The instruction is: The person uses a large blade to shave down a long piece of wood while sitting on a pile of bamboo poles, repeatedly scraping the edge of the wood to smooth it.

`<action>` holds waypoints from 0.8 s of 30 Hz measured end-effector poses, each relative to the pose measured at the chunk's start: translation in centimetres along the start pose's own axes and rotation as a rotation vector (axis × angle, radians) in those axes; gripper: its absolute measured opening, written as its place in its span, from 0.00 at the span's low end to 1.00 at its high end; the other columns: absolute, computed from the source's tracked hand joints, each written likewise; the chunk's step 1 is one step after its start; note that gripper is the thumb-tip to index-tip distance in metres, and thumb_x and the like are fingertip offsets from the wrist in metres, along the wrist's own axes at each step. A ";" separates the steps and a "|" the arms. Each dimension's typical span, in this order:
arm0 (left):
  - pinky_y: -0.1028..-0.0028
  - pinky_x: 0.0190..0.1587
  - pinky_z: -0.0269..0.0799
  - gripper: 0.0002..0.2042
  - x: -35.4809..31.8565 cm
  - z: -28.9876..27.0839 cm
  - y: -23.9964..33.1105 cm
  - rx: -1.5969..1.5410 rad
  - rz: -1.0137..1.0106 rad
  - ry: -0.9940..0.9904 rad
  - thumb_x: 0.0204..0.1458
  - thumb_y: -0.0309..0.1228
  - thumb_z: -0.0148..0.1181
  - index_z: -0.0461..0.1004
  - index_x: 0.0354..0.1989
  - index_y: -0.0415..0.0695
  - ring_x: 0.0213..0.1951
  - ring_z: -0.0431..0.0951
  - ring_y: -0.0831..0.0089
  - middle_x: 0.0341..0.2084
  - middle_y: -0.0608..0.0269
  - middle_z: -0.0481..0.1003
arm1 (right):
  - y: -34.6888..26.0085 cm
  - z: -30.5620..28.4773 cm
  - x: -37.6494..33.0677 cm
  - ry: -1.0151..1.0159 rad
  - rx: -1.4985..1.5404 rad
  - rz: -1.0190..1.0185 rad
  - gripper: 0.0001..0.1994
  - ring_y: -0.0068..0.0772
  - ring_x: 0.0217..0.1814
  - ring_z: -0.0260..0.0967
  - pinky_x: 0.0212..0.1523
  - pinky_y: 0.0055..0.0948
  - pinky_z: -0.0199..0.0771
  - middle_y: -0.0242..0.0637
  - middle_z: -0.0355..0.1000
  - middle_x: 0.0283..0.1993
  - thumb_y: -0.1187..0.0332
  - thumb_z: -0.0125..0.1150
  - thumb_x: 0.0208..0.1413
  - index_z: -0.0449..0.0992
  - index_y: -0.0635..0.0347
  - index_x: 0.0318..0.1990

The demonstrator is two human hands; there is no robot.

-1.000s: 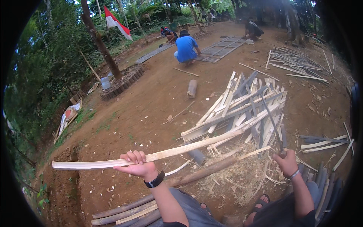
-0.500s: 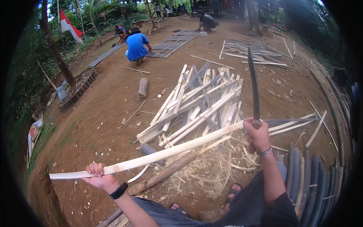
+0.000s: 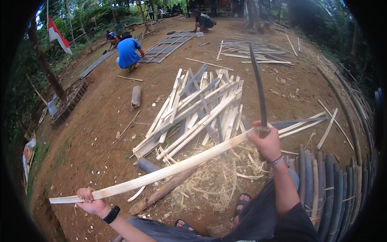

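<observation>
A long pale bamboo strip (image 3: 173, 168) slants across in front of me, its right end higher than its left. Near the low end, my left hand (image 3: 94, 203) is closed around it. My right hand (image 3: 267, 143) is wrapped round the handle of a machete (image 3: 258, 80), whose dark blade points up and away from me. The strip's upper end meets the fingers of that hand; whether they pinch it too is hard to see. Beneath the strip lie a brown wooden pole (image 3: 165, 193) and a heap of pale shavings (image 3: 213, 181).
A pile of split bamboo strips (image 3: 197, 109) lies just beyond. Bamboo poles (image 3: 330, 197) line my right side. Farther off, a person in blue (image 3: 129, 54) crouches by a slatted panel (image 3: 169, 46), with another person (image 3: 203, 22) at its far end. A short log (image 3: 136, 97) rests leftward.
The view has shifted a little, so the surroundings sit farther left. My left hand is slightly lower in view, its fingers wrapped more closely round the strip. Both hands keep their holds.
</observation>
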State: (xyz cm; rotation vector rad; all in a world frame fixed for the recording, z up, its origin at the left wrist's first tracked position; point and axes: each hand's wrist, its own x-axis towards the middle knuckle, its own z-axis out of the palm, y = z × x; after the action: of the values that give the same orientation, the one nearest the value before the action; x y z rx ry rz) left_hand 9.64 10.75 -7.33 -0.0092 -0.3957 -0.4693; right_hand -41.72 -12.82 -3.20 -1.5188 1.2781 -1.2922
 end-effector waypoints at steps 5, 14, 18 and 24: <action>0.79 0.14 0.46 0.19 0.4 -0.4 1.6 -0.059 -0.003 -0.013 0.60 0.45 0.39 0.54 0.21 0.46 0.12 0.49 0.80 0.11 0.70 0.50 | -0.5 0.3 -0.3 -0.014 0.066 -0.019 0.20 0.12 0.21 0.63 0.22 0.16 0.60 0.26 0.69 0.21 0.65 0.74 0.40 0.72 0.66 0.38; 0.75 0.21 0.53 0.17 0.0 -0.3 2.4 0.013 -0.041 0.084 0.59 0.44 0.38 0.56 0.26 0.44 0.18 0.54 0.76 0.17 0.66 0.54 | -0.5 -0.1 -0.9 -0.007 0.135 -0.017 0.19 0.12 0.18 0.61 0.18 0.16 0.57 0.26 0.68 0.18 0.67 0.73 0.42 0.69 0.67 0.36; 0.72 0.28 0.58 0.18 -0.4 0.1 2.9 0.086 -0.056 0.150 0.60 0.45 0.37 0.57 0.31 0.41 0.24 0.57 0.72 0.25 0.61 0.58 | -0.1 0.0 -1.0 -0.036 0.163 0.037 0.19 0.12 0.13 0.58 0.14 0.17 0.54 0.24 0.65 0.15 0.67 0.72 0.43 0.68 0.66 0.37; 0.71 0.33 0.64 0.23 -0.3 0.5 2.3 0.237 -0.058 0.202 0.64 0.49 0.30 0.59 0.35 0.39 0.28 0.61 0.70 0.29 0.60 0.60 | 0.2 0.0 -0.9 -0.082 0.201 0.059 0.17 0.13 0.10 0.55 0.11 0.18 0.51 0.24 0.62 0.12 0.66 0.72 0.44 0.68 0.64 0.33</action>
State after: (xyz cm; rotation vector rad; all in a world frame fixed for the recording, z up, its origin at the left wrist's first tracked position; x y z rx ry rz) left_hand 10.26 13.00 -6.78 0.2781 -0.2515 -0.4736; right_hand -41.70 -12.02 -3.57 -1.3686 1.0976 -1.2670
